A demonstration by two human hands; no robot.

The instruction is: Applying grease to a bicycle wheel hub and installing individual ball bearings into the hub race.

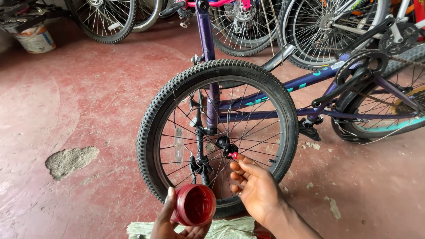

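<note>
The left hand (170,221) sits at the bottom edge of the view, its fingers wrapped around a small round red tub (195,204) that is open and tilted toward the camera, showing a dark red inside. The thumb lies along the tub's left side and the other fingers cup it from below.

The right hand (254,186) is raised just right of the tub, palm turned inward, fingers narrow and bunched together. A fingertip carries a dab of red grease (233,156) and presses it against the black hub (226,147) at the middle of the front wheel (217,132). Whether anything more is pinched between those fingers I cannot tell.

The wheel belongs to a purple bicycle (283,88) standing upside down on the red floor (79,102), its knobby black tyre upright and its fork running up from the hub toward the top of the view. The crank and chainring (361,66) lie to the right, near the rear wheel at the right edge.

A crumpled pale cloth (226,230) lies on the floor under both hands, at the bottom edge. A bare patch of broken concrete (71,161) shows on the floor toward the left edge. A white bucket (35,39) stands in the top left corner, and more bicycle wheels (104,20) line the far edge of the floor
</note>
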